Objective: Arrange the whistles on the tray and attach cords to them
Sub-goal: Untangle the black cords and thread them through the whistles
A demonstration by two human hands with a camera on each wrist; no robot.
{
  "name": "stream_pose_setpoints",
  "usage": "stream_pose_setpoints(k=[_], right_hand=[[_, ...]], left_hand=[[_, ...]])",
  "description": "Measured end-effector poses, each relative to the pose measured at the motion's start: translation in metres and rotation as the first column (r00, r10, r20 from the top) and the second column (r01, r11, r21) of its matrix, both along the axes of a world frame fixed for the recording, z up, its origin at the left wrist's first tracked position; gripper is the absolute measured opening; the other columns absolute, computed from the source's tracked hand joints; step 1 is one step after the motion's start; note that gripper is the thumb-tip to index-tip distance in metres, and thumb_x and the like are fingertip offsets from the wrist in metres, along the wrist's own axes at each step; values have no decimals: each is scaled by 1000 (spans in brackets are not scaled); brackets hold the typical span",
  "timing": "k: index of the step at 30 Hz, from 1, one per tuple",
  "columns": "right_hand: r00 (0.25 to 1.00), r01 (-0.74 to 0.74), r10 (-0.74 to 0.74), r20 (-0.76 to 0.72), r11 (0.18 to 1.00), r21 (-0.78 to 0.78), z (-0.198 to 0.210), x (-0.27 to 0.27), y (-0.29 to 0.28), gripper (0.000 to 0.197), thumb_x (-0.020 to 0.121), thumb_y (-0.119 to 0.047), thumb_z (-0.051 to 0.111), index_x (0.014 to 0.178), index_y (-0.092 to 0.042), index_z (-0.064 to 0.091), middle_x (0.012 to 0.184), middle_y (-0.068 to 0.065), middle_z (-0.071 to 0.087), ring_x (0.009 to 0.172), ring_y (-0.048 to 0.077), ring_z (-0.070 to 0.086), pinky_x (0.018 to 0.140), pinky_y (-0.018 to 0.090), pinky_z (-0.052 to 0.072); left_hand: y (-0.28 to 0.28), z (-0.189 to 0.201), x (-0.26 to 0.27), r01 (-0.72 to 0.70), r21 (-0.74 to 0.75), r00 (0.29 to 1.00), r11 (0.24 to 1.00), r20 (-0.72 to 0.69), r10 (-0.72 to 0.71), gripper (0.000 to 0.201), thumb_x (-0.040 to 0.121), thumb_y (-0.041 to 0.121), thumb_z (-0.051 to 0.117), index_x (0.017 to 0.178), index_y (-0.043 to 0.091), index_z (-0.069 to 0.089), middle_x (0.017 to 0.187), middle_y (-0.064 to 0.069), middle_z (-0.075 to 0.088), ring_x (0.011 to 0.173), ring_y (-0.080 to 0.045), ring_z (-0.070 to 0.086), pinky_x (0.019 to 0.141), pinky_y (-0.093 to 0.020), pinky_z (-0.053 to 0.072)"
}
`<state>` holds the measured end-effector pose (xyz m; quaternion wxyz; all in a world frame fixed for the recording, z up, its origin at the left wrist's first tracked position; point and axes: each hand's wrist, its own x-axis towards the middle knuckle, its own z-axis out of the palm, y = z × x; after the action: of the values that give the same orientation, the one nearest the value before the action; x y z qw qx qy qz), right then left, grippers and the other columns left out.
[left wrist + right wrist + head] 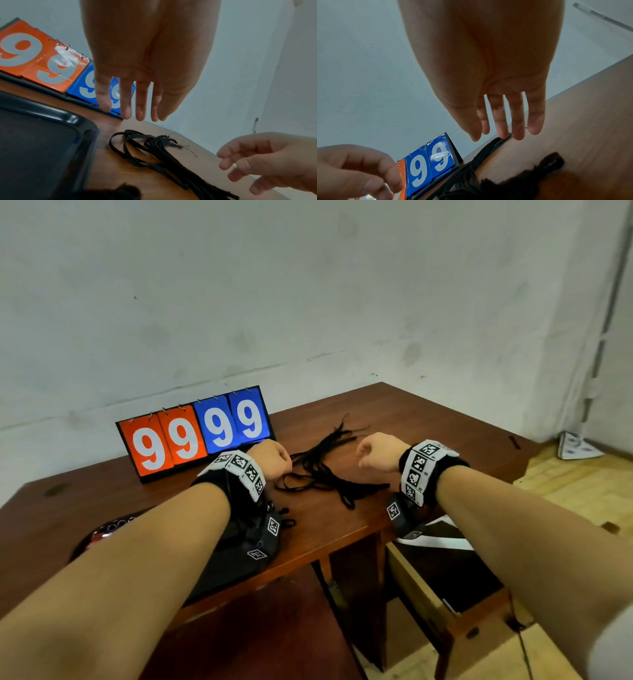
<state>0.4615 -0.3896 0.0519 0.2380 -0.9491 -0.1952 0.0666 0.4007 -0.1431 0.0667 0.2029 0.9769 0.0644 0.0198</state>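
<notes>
Head view: both hands hover above the brown wooden table [394, 412], each holding nothing. Left hand [270, 458] at about 10 o'clock from the cords, right hand [378, 451] at about 2 o'clock; the hands are well apart. In the wrist views each hand's own fingers hang straight and relaxed, slightly spread; seen from the opposite wrist they look loosely curled.

Bundle of black flat cords [322, 470] lies loose on the table, between and below the two hands, untouched. Black rimmed plastic tray [51, 115] sits on the table at 8 o'clock from the cords, just beside them. Whistles: not identifiable in any view.

Orange-and-blue flip scoreboard reading 9999 [195, 433] stands at the table's far edge, 10 o'clock from the cords.
</notes>
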Motion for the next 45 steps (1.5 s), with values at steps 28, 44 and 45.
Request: stream_pose_setpoints(k=[28, 44, 45], right_hand=[[957, 86, 89, -277, 824, 560, 7, 28, 50, 26, 100, -21, 50, 118, -7, 61, 106, 15, 71, 86, 22, 64, 68, 32, 51], [871, 202, 333, -361, 426, 882, 36, 11, 85, 19, 96, 6, 47, 92, -3, 63, 87, 13, 66, 76, 22, 68, 70, 32, 59], [878, 167, 341, -335, 438, 883, 39, 9, 85, 22, 96, 8, 45, 91, -4, 63, 85, 13, 66, 74, 22, 68, 67, 31, 58]], left_hand=[[-14, 18, 42, 6, -508, 970, 861, 213, 119, 23, 87, -7, 53, 79, 10, 66, 73, -19, 70, 66, -32, 66, 75, -46, 60], [-2, 34, 6, -41, -526, 997, 850, 30, 66, 24, 85, -4, 48, 78, 11, 66, 95, -13, 70, 83, -21, 63, 63, -30, 52], [1, 31, 9, -71, -539, 994, 839, 36, 107, 22, 86, -2, 48, 84, 12, 65, 95, -12, 69, 84, -20, 62, 61, -29, 50]])
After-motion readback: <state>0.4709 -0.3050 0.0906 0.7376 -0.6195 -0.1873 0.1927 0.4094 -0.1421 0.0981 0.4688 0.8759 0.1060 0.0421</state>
